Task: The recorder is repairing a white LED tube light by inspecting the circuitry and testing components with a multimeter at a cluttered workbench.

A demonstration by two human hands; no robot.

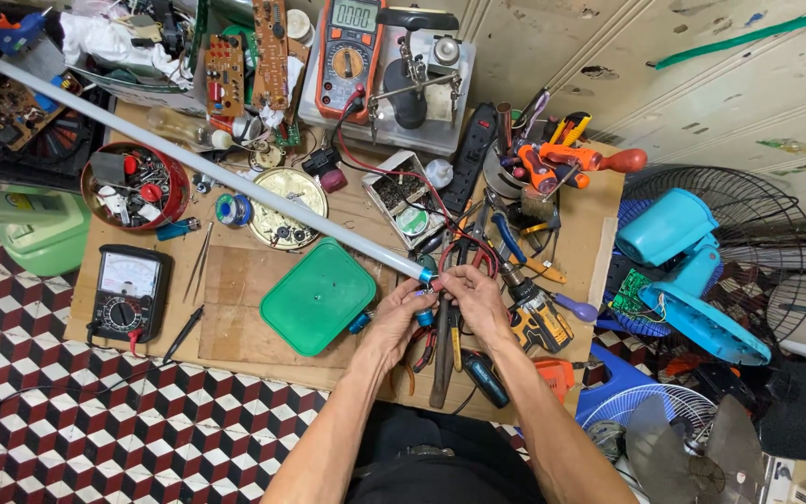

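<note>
A long white tube lamp (207, 166) lies slanted across the wooden workbench (235, 327), from the far left corner down to its blue end cap (427, 275) near the middle. My left hand (401, 313) and my right hand (474, 297) meet at that end cap, fingertips pinched on the cap and small wires there. A green square lid (318, 296) lies just left of my left hand. Pliers and other hand tools (448, 341) lie under my hands.
Black analog multimeter (128, 293) at left, red bowl of parts (134, 186), round tin (284, 207), orange digital multimeter (349, 56), circuit boards (246, 61), yellow cordless drill (535, 315), screwdrivers (571, 154). Blue fan parts (678, 271) and fan grilles crowd the right. Checkered floor at left.
</note>
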